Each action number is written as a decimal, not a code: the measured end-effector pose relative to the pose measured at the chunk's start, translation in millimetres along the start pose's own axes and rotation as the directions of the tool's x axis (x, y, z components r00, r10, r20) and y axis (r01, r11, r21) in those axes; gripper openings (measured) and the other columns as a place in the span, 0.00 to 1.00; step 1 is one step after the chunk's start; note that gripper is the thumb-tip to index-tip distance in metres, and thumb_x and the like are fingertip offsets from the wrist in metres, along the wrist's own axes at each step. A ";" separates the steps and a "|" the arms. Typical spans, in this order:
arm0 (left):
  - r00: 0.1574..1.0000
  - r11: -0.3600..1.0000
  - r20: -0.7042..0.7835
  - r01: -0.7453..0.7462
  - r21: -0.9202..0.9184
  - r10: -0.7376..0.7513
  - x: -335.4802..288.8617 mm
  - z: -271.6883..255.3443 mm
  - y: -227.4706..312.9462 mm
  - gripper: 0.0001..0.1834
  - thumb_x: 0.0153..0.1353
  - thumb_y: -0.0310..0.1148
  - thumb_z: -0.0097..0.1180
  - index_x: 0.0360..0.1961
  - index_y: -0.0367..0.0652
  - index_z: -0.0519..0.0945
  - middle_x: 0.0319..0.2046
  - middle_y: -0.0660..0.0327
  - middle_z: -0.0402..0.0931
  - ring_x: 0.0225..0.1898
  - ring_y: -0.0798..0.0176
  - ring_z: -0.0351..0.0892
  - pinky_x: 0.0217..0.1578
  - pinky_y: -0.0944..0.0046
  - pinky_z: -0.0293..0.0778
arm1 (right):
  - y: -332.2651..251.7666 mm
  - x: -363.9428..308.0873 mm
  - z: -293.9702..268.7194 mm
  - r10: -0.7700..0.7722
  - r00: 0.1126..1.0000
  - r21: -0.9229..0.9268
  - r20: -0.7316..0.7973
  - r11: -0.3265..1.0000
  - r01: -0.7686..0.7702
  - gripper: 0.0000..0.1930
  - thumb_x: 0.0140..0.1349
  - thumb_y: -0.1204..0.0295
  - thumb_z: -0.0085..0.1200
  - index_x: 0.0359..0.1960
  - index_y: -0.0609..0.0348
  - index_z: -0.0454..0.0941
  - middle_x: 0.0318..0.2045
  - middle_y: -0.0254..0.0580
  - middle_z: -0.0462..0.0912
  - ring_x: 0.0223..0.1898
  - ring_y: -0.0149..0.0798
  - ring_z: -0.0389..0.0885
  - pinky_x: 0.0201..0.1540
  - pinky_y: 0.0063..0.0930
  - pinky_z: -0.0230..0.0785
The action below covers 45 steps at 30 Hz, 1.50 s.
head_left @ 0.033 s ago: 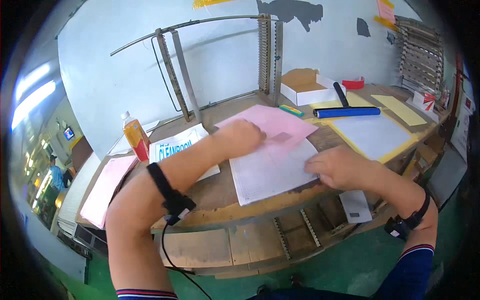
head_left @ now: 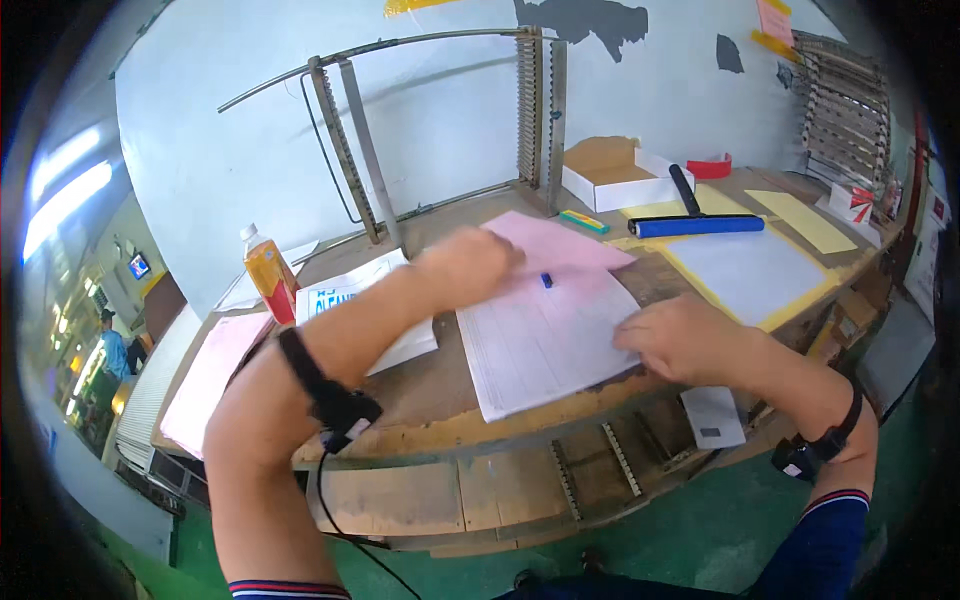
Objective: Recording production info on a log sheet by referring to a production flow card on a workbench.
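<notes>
Two-handed, leaning over the near edge of the bench (head_left: 430, 400). Curling the right hand (head_left: 680, 340) at the right margin of a white printed sheet (head_left: 550, 360), bunching its fingers nearly together and touching the paper with the tips; not telling, from this angle, whether pinching the edge or merely pressing on it. Finding the sheet lying flat along the front of the bench. Judging it light, limp and easy to crease, probably inclined to slide; favouring a soft pinch at a corner, with a flat palm steadying the middle.

Farther in, holding the left hand (head_left: 468, 268) around the sheet's upper left corner, blurring too much to read: perhaps bending the fingers, but leaving unclear both their spread and any hold. Near it, seeing a small dark-blue piece (head_left: 547, 280) resting on the paper, likely easy to pinch by its sides. Beyond, spotting a pink sheet (head_left: 570, 243), looking equally thin and floppy, offering a free corner for gripping.

Off to the left, noticing a white packet (head_left: 375, 272), hiding any contents, and beside it a capped bottle (head_left: 268, 270), showing orange above red. Farther back, spotting an open white box (head_left: 630, 190), showing brown cardboard inside.
</notes>
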<state>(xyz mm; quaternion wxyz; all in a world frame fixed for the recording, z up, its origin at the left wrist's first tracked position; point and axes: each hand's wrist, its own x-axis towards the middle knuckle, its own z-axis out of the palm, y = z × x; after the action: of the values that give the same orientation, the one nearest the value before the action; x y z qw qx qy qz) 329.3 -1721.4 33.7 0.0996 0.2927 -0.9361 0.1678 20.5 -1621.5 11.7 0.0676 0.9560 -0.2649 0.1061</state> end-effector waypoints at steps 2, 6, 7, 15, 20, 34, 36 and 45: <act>0.985 0.992 -0.119 0.128 0.001 -0.127 -8.0 -42.3 -13.9 0.12 0.54 0.26 0.60 0.41 0.38 0.83 0.34 0.50 0.84 0.34 0.44 0.84 0.37 0.52 0.80 | 5.3 -8.8 -7.0 -0.021 0.998 -0.002 -0.056 1.000 0.021 0.09 0.52 0.74 0.54 0.36 0.57 0.79 0.29 0.45 0.82 0.35 0.51 0.83 0.41 0.44 0.77; 0.907 0.951 -0.286 0.296 -0.084 -0.308 -58.0 -92.4 -30.8 0.12 0.51 0.18 0.60 0.39 0.36 0.84 0.33 0.48 0.84 0.34 0.49 0.86 0.36 0.58 0.81 | 9.3 -28.9 -39.4 0.103 0.994 0.048 0.049 0.993 -0.105 0.10 0.53 0.72 0.55 0.37 0.60 0.81 0.33 0.47 0.84 0.37 0.51 0.83 0.43 0.43 0.76; 0.907 0.950 -0.282 0.302 -0.084 -0.313 -69.7 -90.6 -28.7 0.12 0.51 0.18 0.60 0.39 0.36 0.84 0.33 0.48 0.84 0.34 0.49 0.86 0.36 0.58 0.81 | 11.9 -31.8 -45.5 0.097 0.994 0.052 0.051 0.994 -0.100 0.10 0.53 0.72 0.55 0.37 0.60 0.81 0.33 0.47 0.84 0.37 0.51 0.83 0.43 0.43 0.76; 0.988 1.000 -0.154 0.008 0.025 -0.004 -132.3 -80.0 7.3 0.15 0.40 0.17 0.63 0.33 0.37 0.82 0.36 0.55 0.82 0.40 0.52 0.82 0.41 0.57 0.80 | 76.9 39.3 -33.1 0.137 0.979 -0.051 0.150 0.990 -0.130 0.16 0.58 0.68 0.53 0.45 0.64 0.82 0.43 0.55 0.83 0.46 0.54 0.81 0.52 0.48 0.72; 0.983 0.994 -0.149 0.110 -0.022 -0.112 -162.3 -96.5 21.8 0.15 0.38 0.16 0.64 0.32 0.39 0.83 0.36 0.59 0.81 0.42 0.52 0.81 0.44 0.56 0.78 | 95.4 106.8 26.8 -0.181 0.983 -0.215 0.010 0.960 0.179 0.14 0.58 0.71 0.55 0.45 0.60 0.80 0.44 0.46 0.82 0.43 0.50 0.81 0.50 0.42 0.74; 0.564 0.517 0.219 0.822 -0.238 -0.796 -122.2 -62.7 -12.6 0.33 0.62 0.51 0.60 0.46 0.24 0.79 0.35 0.39 0.83 0.38 0.50 0.86 0.42 0.56 0.80 | 77.3 130.1 -9.0 -0.273 0.931 -0.368 -0.241 0.914 0.172 0.07 0.53 0.73 0.58 0.31 0.56 0.73 0.22 0.44 0.76 0.26 0.46 0.80 0.28 0.39 0.72; 0.542 0.508 0.284 0.840 -0.190 -0.791 -120.1 -54.7 -17.5 0.33 0.60 0.51 0.63 0.45 0.23 0.79 0.35 0.38 0.83 0.37 0.50 0.86 0.41 0.55 0.80 | 57.6 126.2 -6.2 -0.116 0.930 -0.076 -0.348 0.993 0.095 0.07 0.55 0.73 0.57 0.34 0.58 0.73 0.18 0.48 0.76 0.22 0.51 0.80 0.27 0.42 0.72; 0.663 0.203 0.081 0.339 -0.919 -0.744 -172.4 -36.0 5.1 0.21 0.66 0.27 0.60 0.57 0.31 0.72 0.47 0.52 0.81 0.46 0.63 0.82 0.48 0.63 0.79 | 63.0 136.5 19.6 0.347 0.857 0.396 -0.382 0.899 -0.187 0.20 0.64 0.57 0.61 0.45 0.62 0.75 0.30 0.50 0.83 0.34 0.42 0.85 0.31 0.35 0.74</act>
<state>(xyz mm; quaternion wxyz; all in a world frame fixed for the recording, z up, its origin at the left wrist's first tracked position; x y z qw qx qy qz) 469.0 -1615.3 16.5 0.4698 0.4730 -0.6644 -0.3377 105.3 -1745.9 29.9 -0.0579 0.8562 -0.3516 0.3741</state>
